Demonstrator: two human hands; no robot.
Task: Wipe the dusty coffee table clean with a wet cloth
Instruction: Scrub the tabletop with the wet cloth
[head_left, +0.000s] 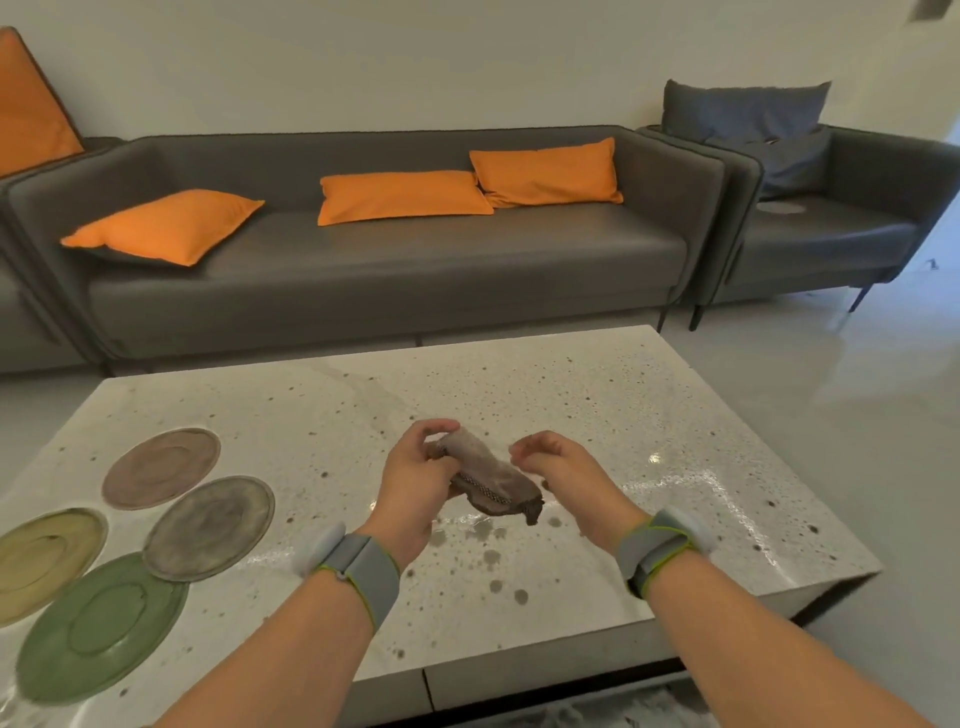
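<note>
We find the room evenly and softly lit, moderately bright, with no harsh shadows. Glare shows as bright streaks on the wet right part of the table (691, 483) and on the glossy floor (831, 374) — light seems to enter from the right. Wide-angle distortion bends the sofa (363, 270) at the edges; fine detail is slightly soft throughout.

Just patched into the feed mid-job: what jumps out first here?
The two hands over the middle of the speckled table: the left hand grips a bunched brown cloth, and the right hand is curled beside it. Four round plates lie at the table's left. Orange cushions line the grey sofa behind.
</note>
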